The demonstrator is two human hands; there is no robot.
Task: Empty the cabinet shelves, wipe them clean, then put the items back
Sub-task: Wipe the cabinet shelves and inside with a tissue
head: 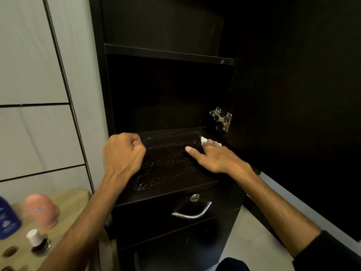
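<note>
The black cabinet stands open with bare shelves. Its lower shelf (168, 163) shows wet, streaky marks across the top. My left hand (125, 151) is curled into a fist at the shelf's left side, and nothing shows in it. My right hand (211, 155) lies flat on the right side of the shelf, fingers straight, pressing a white cloth (204, 140) that peeks out past the fingertips. The upper shelf (168, 53) is dark and bare.
The cabinet door (293, 94) hangs open on the right with a metal hinge (221, 118). A drawer with a handle (192, 212) and lock sits below. On a wooden table (72, 196) at left stand a pink bottle (42, 210), a blue bottle (7, 220) and a nail polish bottle (38, 241).
</note>
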